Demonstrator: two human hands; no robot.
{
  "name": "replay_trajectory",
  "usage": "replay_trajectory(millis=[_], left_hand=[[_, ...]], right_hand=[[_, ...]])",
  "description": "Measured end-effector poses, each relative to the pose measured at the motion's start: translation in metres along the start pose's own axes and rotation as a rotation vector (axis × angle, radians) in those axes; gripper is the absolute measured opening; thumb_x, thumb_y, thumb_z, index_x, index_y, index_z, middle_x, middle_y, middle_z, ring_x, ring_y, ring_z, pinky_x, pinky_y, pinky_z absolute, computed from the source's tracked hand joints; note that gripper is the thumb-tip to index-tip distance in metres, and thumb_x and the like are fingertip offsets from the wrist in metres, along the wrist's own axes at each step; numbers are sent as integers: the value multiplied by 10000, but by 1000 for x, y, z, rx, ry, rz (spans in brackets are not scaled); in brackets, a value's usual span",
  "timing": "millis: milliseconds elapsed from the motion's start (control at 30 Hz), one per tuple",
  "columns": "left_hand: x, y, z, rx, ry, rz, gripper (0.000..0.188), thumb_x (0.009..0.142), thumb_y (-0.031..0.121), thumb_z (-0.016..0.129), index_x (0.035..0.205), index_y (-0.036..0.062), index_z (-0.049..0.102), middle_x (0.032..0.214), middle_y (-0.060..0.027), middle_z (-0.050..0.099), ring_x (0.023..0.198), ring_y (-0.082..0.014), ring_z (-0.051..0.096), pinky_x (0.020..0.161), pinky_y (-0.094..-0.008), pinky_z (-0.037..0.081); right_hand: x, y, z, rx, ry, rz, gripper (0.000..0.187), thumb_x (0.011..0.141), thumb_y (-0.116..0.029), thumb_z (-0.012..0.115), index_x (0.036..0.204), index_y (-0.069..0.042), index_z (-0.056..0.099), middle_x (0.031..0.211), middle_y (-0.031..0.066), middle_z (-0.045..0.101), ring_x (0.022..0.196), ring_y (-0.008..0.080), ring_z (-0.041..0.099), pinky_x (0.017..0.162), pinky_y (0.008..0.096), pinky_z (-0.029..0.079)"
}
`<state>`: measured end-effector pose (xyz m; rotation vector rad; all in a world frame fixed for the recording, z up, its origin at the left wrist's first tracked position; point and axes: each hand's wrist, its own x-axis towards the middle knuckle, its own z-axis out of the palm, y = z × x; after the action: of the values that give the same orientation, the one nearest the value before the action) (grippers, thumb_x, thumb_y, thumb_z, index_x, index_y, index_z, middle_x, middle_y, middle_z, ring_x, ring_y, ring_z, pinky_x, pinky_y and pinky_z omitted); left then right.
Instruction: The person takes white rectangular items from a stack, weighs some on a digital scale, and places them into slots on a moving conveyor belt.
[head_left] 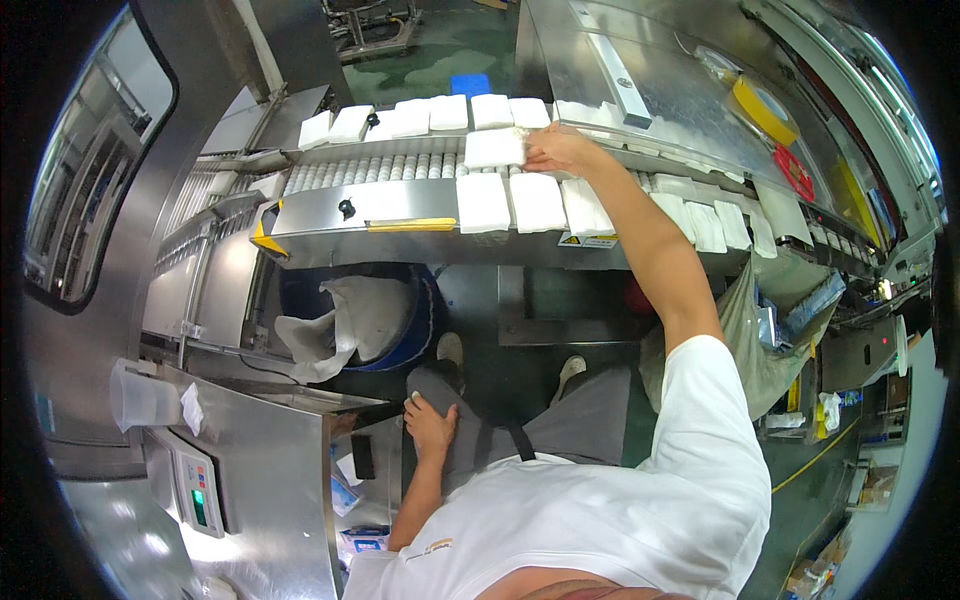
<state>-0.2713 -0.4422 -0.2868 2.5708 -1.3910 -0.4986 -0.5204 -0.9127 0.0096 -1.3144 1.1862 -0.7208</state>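
My right hand [560,149] reaches out over the roller conveyor [400,168]. Its fingers grip the right end of a white folded tissue stack [493,148], which lies across the rollers. On the near metal ledge, just below it, sit several more white stacks [484,204]. A row of similar stacks [410,118] lines the far ledge. My left hand [430,428] lies on my left thigh, fingers loosely apart, holding nothing.
Under the conveyor stands a blue bin [425,320] with white sheet material in it. A steel bench [260,470] at lower left carries a digital scale [196,490] and a plastic pitcher [145,395]. Yellow tape [765,112] lies at far right; a cloth bag [735,330] hangs below.
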Motion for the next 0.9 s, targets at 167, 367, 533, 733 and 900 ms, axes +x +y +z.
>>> replay_trajectory(millis=[167,367,533,733,900], left_hand=[[3,1,3,2,22,-11,985,768,462,861,1468,-43,385,1434,-268,459,1267,-461,511,1032,-540,479],[5,-9,14,0,7,-8,990,753,478,857,1464,-37,402,1412,-261,471,1245,-451,521,1021,-535,487],[10,-1,1,6,15,-13,964,773,483,839,1460,-34,405,1437,-260,471,1261,-449,512,1051,-536,465],[-2,-30,18,-45,92,-28,919,777,472,837,1425,-49,444,1375,-284,508,1225,-463,524,1060,-530,440],[23,2,17,18,-36,68,974,775,495,837,1464,-36,399,1382,-271,480,1197,-465,538,1011,-541,479]], right_hand=[[19,3,-57,-975,77,-127,313,933,-276,615,875,13,720,766,123,739,670,190,712,626,330,577],[7,-12,19,-815,172,-536,376,930,-337,610,909,16,737,851,165,712,779,294,665,738,415,531],[58,-17,80,-983,-96,-164,496,925,-451,635,1009,22,759,993,206,743,906,331,706,788,470,569],[129,13,200,-1136,-103,-265,517,914,-505,587,1123,-79,793,1196,188,746,1087,374,700,964,501,543],[152,28,88,-945,-114,47,498,855,-449,721,1083,-9,769,987,183,766,852,286,723,780,449,579]])
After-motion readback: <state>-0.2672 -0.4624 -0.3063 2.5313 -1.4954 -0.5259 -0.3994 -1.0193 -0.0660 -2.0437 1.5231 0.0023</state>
